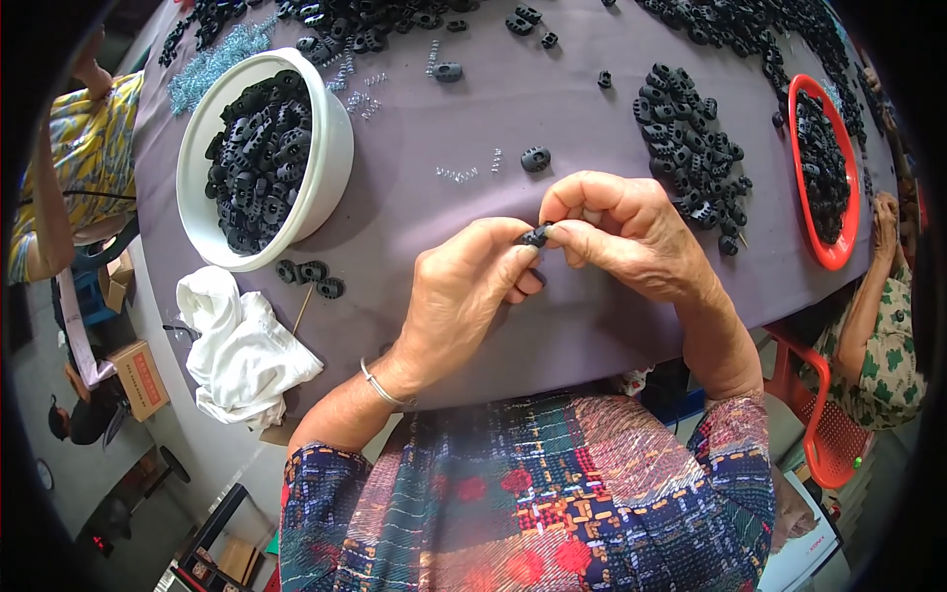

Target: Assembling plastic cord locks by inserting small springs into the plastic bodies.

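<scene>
My left hand point(459, 286) pinches a small black plastic cord lock point(534, 237) between thumb and forefinger, above the table's near edge. The right hand point(626, 237) meets it from the other side, its thumb and forefinger closed at the cord lock's end. Whether those right fingertips also hold a small part is hidden. Just beyond my hands lie a single black cord lock piece point(536, 159) and two loose metal springs, one of them a longer spring point(457, 175). A heap of black cord lock pieces point(681, 138) spreads out to the right of my hands.
A white tub point(335, 163) full of black pieces stands at left, near a white cloth point(247, 345) and a thin stick point(303, 309). A pile of springs point(222, 64) lies behind. At right are a red basin point(834, 259), a red chair point(829, 434) and another person's arm point(868, 286).
</scene>
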Tool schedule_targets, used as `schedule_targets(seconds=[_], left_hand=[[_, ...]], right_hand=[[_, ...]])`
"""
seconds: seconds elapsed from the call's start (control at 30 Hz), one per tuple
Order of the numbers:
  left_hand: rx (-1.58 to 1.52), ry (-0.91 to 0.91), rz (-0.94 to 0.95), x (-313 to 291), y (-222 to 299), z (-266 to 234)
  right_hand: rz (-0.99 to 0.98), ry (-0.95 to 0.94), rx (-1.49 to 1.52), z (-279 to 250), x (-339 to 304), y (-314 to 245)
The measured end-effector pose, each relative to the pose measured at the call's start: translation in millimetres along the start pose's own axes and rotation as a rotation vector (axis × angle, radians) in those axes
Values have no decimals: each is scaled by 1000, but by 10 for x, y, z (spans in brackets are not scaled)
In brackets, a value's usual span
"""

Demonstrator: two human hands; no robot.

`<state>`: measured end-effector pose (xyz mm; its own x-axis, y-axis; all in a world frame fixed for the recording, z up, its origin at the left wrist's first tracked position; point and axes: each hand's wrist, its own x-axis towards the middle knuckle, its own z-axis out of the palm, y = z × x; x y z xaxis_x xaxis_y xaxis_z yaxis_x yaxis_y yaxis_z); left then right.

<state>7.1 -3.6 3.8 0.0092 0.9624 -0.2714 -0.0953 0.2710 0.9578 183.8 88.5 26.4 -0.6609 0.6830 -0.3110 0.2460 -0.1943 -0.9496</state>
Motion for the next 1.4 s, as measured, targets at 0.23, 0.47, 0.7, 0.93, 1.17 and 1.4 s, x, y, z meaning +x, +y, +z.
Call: schedule_targets(seconds=[0.23,0.47,0.7,0.93,1.17,1.4], left_hand=[[379,-12,246,5,18,-6],[336,17,217,14,7,-8],[241,20,192,11,-36,-14],[312,60,253,22,-38,21],[511,60,388,55,-65,6],[173,78,132,23,-8,13]], right_hand=[[-36,-50,-124,-37,11,-13],[-32,-10,-80,16,18,8],[20,-6,17,26,24,28],[-18,41,-39,53,37,52],[5,14,-29,25,67,50],[-244,59,-208,53,65,136]])
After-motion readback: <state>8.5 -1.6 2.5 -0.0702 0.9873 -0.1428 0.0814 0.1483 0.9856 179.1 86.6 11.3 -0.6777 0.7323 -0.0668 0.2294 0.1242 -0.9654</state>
